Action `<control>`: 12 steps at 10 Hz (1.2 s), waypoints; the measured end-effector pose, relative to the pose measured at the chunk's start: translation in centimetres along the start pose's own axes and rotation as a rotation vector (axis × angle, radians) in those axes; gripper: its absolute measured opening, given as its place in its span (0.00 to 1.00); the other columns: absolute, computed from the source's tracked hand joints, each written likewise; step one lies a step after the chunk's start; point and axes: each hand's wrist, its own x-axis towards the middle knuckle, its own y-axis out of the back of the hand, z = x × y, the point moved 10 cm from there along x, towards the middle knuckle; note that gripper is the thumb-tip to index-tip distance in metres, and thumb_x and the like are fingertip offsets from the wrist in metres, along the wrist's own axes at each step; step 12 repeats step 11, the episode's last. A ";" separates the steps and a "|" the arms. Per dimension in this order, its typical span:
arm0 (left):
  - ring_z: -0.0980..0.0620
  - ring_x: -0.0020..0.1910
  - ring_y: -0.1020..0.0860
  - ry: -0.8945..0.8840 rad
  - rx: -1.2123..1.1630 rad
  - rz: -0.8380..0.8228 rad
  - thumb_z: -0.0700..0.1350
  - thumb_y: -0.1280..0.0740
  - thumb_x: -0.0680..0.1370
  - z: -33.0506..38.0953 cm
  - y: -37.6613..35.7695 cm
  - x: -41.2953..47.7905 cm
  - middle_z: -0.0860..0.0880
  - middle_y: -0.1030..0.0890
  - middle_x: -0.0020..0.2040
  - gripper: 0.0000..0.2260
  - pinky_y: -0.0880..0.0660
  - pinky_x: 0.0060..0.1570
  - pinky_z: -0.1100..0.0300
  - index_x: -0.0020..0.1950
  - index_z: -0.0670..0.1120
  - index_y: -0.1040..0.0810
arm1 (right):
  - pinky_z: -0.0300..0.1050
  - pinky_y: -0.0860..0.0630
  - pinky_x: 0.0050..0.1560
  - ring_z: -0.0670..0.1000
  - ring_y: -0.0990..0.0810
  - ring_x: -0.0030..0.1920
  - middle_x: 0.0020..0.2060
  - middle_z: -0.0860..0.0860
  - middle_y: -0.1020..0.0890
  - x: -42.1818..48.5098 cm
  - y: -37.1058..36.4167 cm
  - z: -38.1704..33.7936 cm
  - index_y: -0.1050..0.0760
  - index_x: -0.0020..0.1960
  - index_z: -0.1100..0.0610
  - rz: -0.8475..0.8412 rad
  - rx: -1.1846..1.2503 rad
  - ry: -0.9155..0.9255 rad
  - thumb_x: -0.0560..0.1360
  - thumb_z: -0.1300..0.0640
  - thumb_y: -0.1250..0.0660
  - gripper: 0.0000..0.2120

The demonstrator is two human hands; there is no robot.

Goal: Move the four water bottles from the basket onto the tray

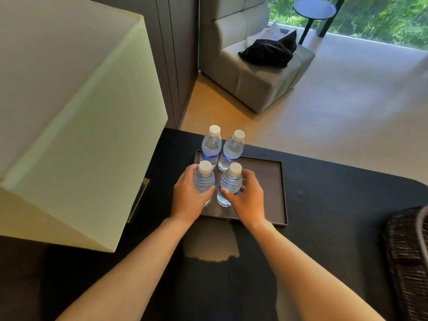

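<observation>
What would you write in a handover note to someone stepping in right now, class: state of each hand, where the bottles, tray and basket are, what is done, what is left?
Left hand: closed around the near-left bottle.
Right hand: closed around the near-right bottle.
Both held bottles stand upright on the tray, in front of the far-left bottle and far-right bottle.
The basket sits at the table's right edge; its inside is out of view.
Done: all four bottles on the tray, grouped at its left end.
Left: let go of the two near bottles and draw both hands back.
</observation>
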 end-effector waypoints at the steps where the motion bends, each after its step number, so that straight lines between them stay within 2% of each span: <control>1: 0.61 0.57 0.24 -0.023 -0.003 0.003 0.49 0.19 0.68 -0.1 -0.6 0.9 0.58 0.22 0.58 0.29 0.29 0.50 0.73 0.65 0.57 0.29 | 0.35 0.23 0.58 0.45 0.19 0.62 0.60 0.40 0.21 1.2 -0.4 -0.1 0.32 0.66 0.41 0.025 0.009 0.002 0.69 0.50 0.17 0.32; 2: 0.61 0.59 0.26 -0.040 0.016 -0.006 0.49 0.20 0.69 0.1 -1.3 1.6 0.54 0.21 0.61 0.29 0.32 0.51 0.76 0.66 0.56 0.29 | 0.40 0.21 0.60 0.46 0.19 0.62 0.62 0.45 0.20 2.0 -0.7 -0.2 0.31 0.67 0.45 0.031 0.010 0.007 0.69 0.51 0.17 0.33; 4: 0.61 0.60 0.27 -0.033 0.025 -0.024 0.49 0.20 0.70 -0.1 -2.0 2.8 0.54 0.22 0.63 0.30 0.34 0.50 0.77 0.67 0.57 0.30 | 0.50 0.20 0.65 0.49 0.20 0.64 0.65 0.48 0.20 3.3 -0.7 0.0 0.30 0.69 0.49 0.051 0.002 -0.007 0.70 0.52 0.18 0.33; 6: 0.60 0.60 0.27 -0.017 0.028 -0.038 0.48 0.20 0.69 -0.5 -2.3 3.8 0.55 0.23 0.62 0.31 0.34 0.50 0.75 0.67 0.57 0.30 | 0.51 0.20 0.65 0.48 0.20 0.64 0.64 0.46 0.21 3.6 -0.8 0.4 0.31 0.69 0.46 0.047 -0.006 -0.002 0.70 0.52 0.18 0.33; 8: 0.60 0.60 0.27 -0.029 0.017 -0.056 0.48 0.19 0.69 -0.4 -2.5 3.9 0.57 0.26 0.62 0.32 0.34 0.50 0.74 0.67 0.58 0.32 | 0.41 0.21 0.62 0.44 0.20 0.62 0.60 0.38 0.23 3.7 -0.9 0.3 0.35 0.65 0.36 0.050 0.004 -0.015 0.69 0.51 0.17 0.35; 9: 0.60 0.59 0.27 -0.036 0.005 -0.057 0.48 0.20 0.69 -0.2 -2.8 3.7 0.61 0.29 0.60 0.32 0.33 0.50 0.74 0.67 0.58 0.32 | 0.41 0.21 0.61 0.44 0.20 0.62 0.61 0.40 0.22 3.4 -0.9 0.2 0.35 0.65 0.37 0.042 0.005 -0.039 0.69 0.51 0.17 0.35; 10: 0.59 0.60 0.27 -0.045 -0.011 -0.043 0.47 0.20 0.69 0.4 -2.7 3.8 0.58 0.27 0.62 0.33 0.30 0.53 0.71 0.68 0.58 0.33 | 0.32 0.25 0.58 0.41 0.22 0.62 0.62 0.39 0.23 3.3 -1.1 -0.2 0.36 0.68 0.38 0.007 0.009 -0.071 0.68 0.50 0.17 0.37; 11: 0.58 0.63 0.27 0.013 -0.054 -0.032 0.48 0.19 0.68 0.1 -2.4 3.3 0.53 0.26 0.65 0.37 0.26 0.56 0.63 0.71 0.56 0.35 | 0.24 0.31 0.55 0.35 0.25 0.60 0.63 0.36 0.26 2.2 -1.1 -0.5 0.37 0.70 0.38 -0.010 0.039 -0.092 0.69 0.48 0.18 0.39; 12: 0.58 0.63 0.27 0.013 -0.054 -0.032 0.48 0.19 0.68 0.1 -2.4 3.3 0.53 0.26 0.65 0.37 0.26 0.56 0.63 0.71 0.56 0.35 | 0.24 0.31 0.55 0.35 0.25 0.60 0.63 0.36 0.26 2.2 -1.1 -0.5 0.37 0.70 0.38 -0.010 0.039 -0.092 0.69 0.48 0.18 0.39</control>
